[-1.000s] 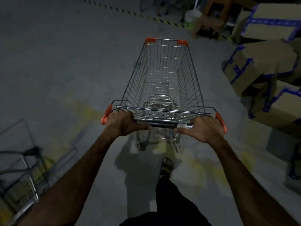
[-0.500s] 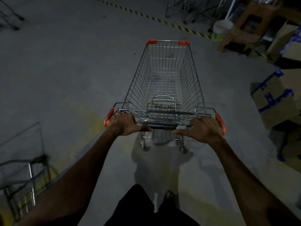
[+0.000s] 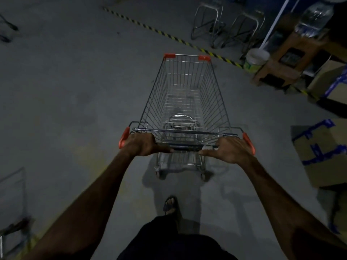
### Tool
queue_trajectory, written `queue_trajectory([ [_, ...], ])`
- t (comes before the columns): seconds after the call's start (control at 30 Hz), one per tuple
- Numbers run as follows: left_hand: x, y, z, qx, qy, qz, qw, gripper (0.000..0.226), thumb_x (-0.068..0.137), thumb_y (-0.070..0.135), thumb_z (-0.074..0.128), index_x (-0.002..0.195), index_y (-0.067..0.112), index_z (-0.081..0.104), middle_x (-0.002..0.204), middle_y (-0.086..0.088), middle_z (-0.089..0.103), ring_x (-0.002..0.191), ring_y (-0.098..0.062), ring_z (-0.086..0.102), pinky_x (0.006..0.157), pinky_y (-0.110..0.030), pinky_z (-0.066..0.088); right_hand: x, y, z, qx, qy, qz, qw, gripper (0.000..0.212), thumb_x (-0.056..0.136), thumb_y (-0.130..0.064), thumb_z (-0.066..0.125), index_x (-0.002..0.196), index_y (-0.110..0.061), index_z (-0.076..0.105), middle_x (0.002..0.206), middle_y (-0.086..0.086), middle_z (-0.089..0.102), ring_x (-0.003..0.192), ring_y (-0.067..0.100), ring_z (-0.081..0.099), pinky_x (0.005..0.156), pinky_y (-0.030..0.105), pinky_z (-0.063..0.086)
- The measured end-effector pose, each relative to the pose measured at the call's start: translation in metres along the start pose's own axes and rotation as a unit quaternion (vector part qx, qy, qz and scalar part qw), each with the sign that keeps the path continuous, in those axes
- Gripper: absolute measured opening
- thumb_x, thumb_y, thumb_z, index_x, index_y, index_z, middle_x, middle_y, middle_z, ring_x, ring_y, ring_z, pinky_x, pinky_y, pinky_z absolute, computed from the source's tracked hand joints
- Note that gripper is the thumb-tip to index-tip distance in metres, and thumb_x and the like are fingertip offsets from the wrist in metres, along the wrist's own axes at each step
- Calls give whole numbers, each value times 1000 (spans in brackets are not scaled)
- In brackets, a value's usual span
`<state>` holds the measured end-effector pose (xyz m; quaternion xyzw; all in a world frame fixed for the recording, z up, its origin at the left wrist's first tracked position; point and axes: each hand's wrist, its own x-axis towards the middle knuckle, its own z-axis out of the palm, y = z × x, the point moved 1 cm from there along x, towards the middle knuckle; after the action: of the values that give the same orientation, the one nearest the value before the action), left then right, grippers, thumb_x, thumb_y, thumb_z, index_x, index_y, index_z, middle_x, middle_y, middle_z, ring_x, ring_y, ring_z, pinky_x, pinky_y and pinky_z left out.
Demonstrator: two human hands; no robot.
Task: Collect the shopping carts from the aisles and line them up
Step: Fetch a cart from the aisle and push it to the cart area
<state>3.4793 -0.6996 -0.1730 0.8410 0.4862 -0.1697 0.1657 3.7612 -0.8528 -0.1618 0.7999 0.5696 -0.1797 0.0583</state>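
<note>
Centre of the frame: wire shopping cart (image 3: 185, 102) with orange corner caps, standing on grey concrete floor (image 3: 75, 91), basket running away toward the upper middle. Near end, just below centre: dark handle bar (image 3: 185, 146) spanning between two orange end grips.

Left hand (image 3: 139, 144) at the bar's left end, fingers curled over the top and wrapped round it, thumb stretched along the bar toward the middle. Right hand (image 3: 231, 149) at the bar's right end, fingers likewise curled over the bar, thumb lying flat and pointing inward. Fingertips hidden behind the bar on both sides. Both forearms reaching up from the lower corners.

Lower middle: one foot in a dark sandal (image 3: 170, 204), just behind the cart's rear wheels.

Upper middle to right: black-and-yellow striped tape (image 3: 159, 31) running diagonally across the floor. Beyond it, upper right: metal frames (image 3: 227, 25), blurred. Right of those: white bucket (image 3: 256, 59) beside a wooden stool (image 3: 281, 62). Right edge: cardboard boxes (image 3: 323, 152) with blue tape. Lower left edge: part of another wire cart (image 3: 13, 212), blurred.
</note>
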Motion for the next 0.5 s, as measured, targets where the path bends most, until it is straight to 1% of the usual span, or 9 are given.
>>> queue_trajectory([
  [0.03, 16, -5, -9, -1, 3, 3, 1000, 104, 45, 120, 18, 69, 28, 60, 102, 7, 75, 123, -19, 62, 124, -67, 1, 17, -2, -6, 7, 4, 4, 1000, 89, 60, -114, 22, 73, -40, 69, 102, -14, 77, 108, 13, 69, 124, 61, 11],
  [0.1, 48, -14, -28, 6, 8, 9, 1000, 99, 46, 120, 20, 66, 28, 53, 100, 7, 74, 118, -18, 64, 124, -67, 2, 55, -3, -16, 11, 24, 11, 1000, 102, 56, -115, 19, 75, -32, 75, 82, -16, 75, 92, 8, 69, 125, 61, 11],
  [0.13, 65, -18, -36, 9, 2, 9, 1000, 100, 46, 119, 20, 66, 28, 54, 96, 8, 74, 115, -18, 65, 124, -67, 4, 74, -3, -19, 8, 27, 17, 999, 105, 55, -116, 18, 74, -30, 76, 75, -17, 73, 87, 6, 68, 125, 60, 11],
  [0.17, 81, -22, -44, 11, -4, 8, 1000, 104, 46, 120, 19, 67, 26, 58, 90, 10, 71, 111, -17, 65, 124, -66, 4, 90, -4, -24, 2, 25, 21, 999, 107, 54, -116, 18, 73, -29, 76, 72, -17, 72, 85, 6, 68, 124, 59, 11],
  [0.23, 112, -27, -62, 17, -3, 6, 1000, 109, 46, 120, 18, 69, 24, 64, 82, 13, 66, 107, -15, 65, 124, -66, 4, 124, -6, -37, -8, 28, 21, 999, 108, 53, -117, 16, 77, -31, 78, 77, -18, 73, 87, 7, 68, 123, 58, 12],
  [0.27, 130, -30, -72, 19, 0, 6, 1000, 111, 46, 120, 17, 70, 23, 66, 81, 13, 66, 106, -15, 64, 124, -66, 3, 143, -7, -44, -11, 33, 20, 999, 108, 52, -117, 15, 78, -33, 79, 80, -18, 74, 88, 7, 67, 123, 57, 13],
  [0.37, 185, -38, -99, 30, -1, 4, 1000, 112, 48, 119, 16, 70, 22, 66, 83, 11, 67, 106, -16, 65, 124, -67, 2, 202, -4, -63, -22, 35, 20, 999, 107, 52, -117, 15, 75, -34, 78, 79, -19, 73, 88, 7, 66, 123, 57, 13],
  [0.43, 222, -41, -117, 33, 1, 10, 999, 109, 52, 118, 17, 70, 22, 66, 82, 11, 65, 106, -17, 65, 124, -66, 4, 244, 1, -74, -27, 41, 14, 999, 109, 53, -116, 14, 84, -36, 80, 84, -18, 75, 89, 7, 68, 122, 57, 15],
  [0.5, 264, -43, -139, 20, 5, 5, 1000, 110, 52, 118, 19, 70, 22, 68, 81, 12, 67, 104, -16, 65, 124, -65, 5, 292, 7, -86, -35, 60, 9, 998, 111, 55, -116, 15, 99, -39, 81, 94, -16, 78, 91, 8, 71, 117, 52, 25],
])
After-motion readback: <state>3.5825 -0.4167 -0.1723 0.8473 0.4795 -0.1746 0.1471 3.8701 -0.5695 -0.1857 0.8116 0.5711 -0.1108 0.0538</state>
